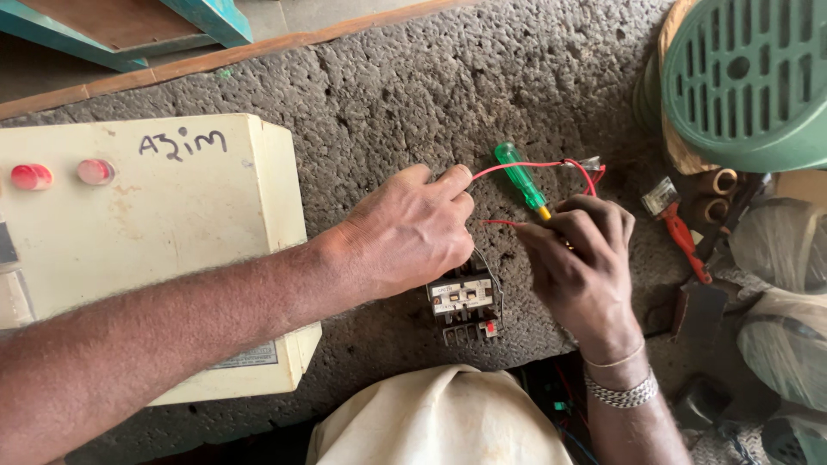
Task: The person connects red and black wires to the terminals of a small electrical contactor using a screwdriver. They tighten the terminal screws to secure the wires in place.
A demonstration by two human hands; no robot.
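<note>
A small grey and white switch block (465,306) sits on a rough grey stone slab (413,95), near the front edge. It has little screws and a tiny red spot on its top.

The left hand (409,232) lies over the back of the block. Its fingers are pressed together on a thin red wire (525,165) that loops away to the right.

The right hand (581,258) is just beside the block, on its right. Its fingers are closed around a screwdriver with a clear green handle (519,176). The handle sticks up and away from the hand, and the tip is hidden by the fingers. A second bit of red wire pokes out by this hand. The wrist wears a silver chain bracelet (622,396) and a thin band.

To the left of the block stands a cream metal box (172,250) with two red round lamps (33,176) on top.

To the right lies a tool with a red handle (685,241). Past it, in the top corner, is a green round cover with slots (749,77).

Below the block, a cream cloth (439,422) covers the person's knee.
</note>
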